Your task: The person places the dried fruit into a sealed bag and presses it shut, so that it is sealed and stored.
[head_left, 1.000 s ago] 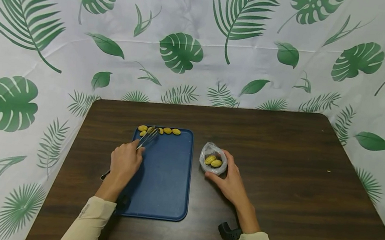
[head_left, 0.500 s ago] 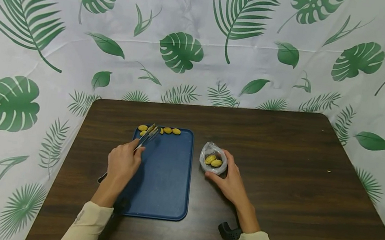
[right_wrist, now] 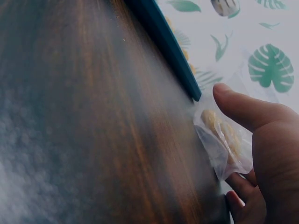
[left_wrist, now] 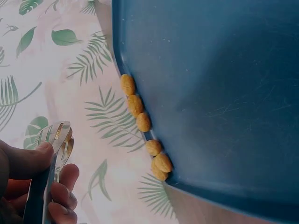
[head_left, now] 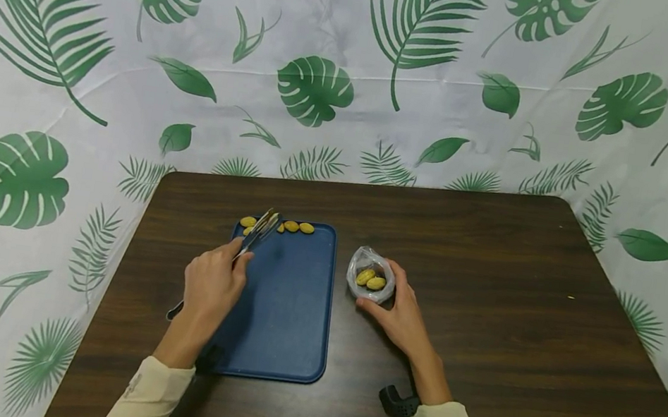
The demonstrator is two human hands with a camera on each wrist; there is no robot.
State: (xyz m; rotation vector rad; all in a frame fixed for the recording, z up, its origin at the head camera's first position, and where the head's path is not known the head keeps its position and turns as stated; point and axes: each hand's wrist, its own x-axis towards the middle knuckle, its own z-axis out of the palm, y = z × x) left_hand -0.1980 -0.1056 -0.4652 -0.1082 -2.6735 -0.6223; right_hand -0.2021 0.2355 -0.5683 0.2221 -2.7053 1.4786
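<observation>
My left hand (head_left: 211, 285) holds metal tongs (head_left: 256, 233) over the far left corner of a blue tray (head_left: 285, 305). In the left wrist view, the tongs (left_wrist: 46, 158) pinch a yellow-brown oval piece (left_wrist: 69, 145), perhaps a nut, partly hidden by the metal tips. Several similar oval pieces (left_wrist: 143, 122) lie in a row along the tray's far edge. The fingers of my right hand (head_left: 401, 316) curl round a clear plastic bag (head_left: 354, 268), which stands with its mouth up, right of the tray. Two oval pieces (head_left: 375, 283) show inside the bag.
The dark wooden table (head_left: 490, 280) extends right of the bag and in front of the tray. A white cloth with green leaves (head_left: 401, 139) hangs behind the table. A black wrist mount (head_left: 398, 403) sits by the right cuff.
My left hand has lifted the tongs off the row of oval pieces, with one piece between the tips, and shifted slightly left. The right hand and bag have stayed put.
</observation>
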